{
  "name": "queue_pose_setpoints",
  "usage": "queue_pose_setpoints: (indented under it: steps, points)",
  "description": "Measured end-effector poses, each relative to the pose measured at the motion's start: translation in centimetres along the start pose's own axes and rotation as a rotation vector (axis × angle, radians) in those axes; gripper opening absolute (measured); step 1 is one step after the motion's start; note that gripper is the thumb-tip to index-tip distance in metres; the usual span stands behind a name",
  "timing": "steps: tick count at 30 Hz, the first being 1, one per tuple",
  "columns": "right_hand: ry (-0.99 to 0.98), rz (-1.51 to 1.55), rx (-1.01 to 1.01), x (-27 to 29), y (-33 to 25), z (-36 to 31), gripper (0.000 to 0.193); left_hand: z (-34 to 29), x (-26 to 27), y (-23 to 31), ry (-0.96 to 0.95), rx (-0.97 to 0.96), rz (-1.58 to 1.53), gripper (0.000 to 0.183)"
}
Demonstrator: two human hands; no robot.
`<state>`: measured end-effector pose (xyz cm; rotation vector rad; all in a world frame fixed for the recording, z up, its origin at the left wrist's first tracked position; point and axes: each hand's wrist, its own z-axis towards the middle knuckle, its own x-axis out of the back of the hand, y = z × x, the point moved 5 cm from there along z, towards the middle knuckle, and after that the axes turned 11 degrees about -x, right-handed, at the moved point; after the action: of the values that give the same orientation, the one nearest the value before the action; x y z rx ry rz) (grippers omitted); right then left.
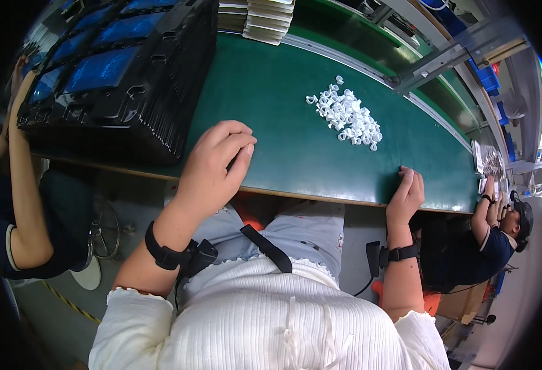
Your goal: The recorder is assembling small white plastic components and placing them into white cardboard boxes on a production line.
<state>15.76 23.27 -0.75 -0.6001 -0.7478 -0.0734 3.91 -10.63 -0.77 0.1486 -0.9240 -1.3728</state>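
Observation:
My left hand (218, 159) rests at the near edge of the green work table (271, 105), beside the black crates. Its fingers are loosely bent, with a gap between thumb and forefinger, and nothing shows in them. Farther right, my right hand (406, 196) lies at the same edge, its fingers curled in and no object visible in them. Beyond and between the hands lies a loose pile of small white ring-shaped plastic parts (348, 117). Neither hand touches the pile. Both wrists wear black bands with small boxes.
Stacked black crates (154, 111) with blue-covered compartments stand at the left. Pale stacked sheets (269, 21) sit at the back, near a metal rail (428, 77). One person's arm (25, 185) is at far left; another person (477, 246) works at far right.

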Motion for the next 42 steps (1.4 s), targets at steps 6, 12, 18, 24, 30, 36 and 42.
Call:
queue_pose_setpoints:
  steps: [6,12,18,24,30,36,42]
  points:
    - [-0.022,0.006,-0.018,-0.2,-0.2,0.1,0.028,-0.1,0.1,0.1,-0.007,0.023,0.064,0.009]
    - [-0.007,0.015,-0.016,-0.1,0.3,0.1,0.025,0.3,-0.5,0.4,-0.018,-0.003,0.109,0.009]
    - [0.008,0.051,0.017,-0.1,-0.1,0.5,0.024,1.1,-0.9,1.3,-0.060,-0.036,0.285,0.012]
    - [0.011,0.030,0.019,-0.1,0.4,0.1,0.020,0.7,-1.1,1.0,-0.168,-0.015,0.233,0.016]
    - [-0.053,-0.010,0.004,0.1,-0.1,0.5,0.013,0.5,0.0,0.4,-0.293,0.072,0.195,0.021]
    - [-0.138,-0.110,-0.025,-0.6,-0.4,1.2,0.017,1.8,-1.0,0.7,-0.494,0.061,0.422,0.035]
    - [-0.239,-0.274,-0.056,-1.1,-0.3,1.8,0.032,2.2,-1.6,0.4,-0.645,0.097,0.491,0.042]
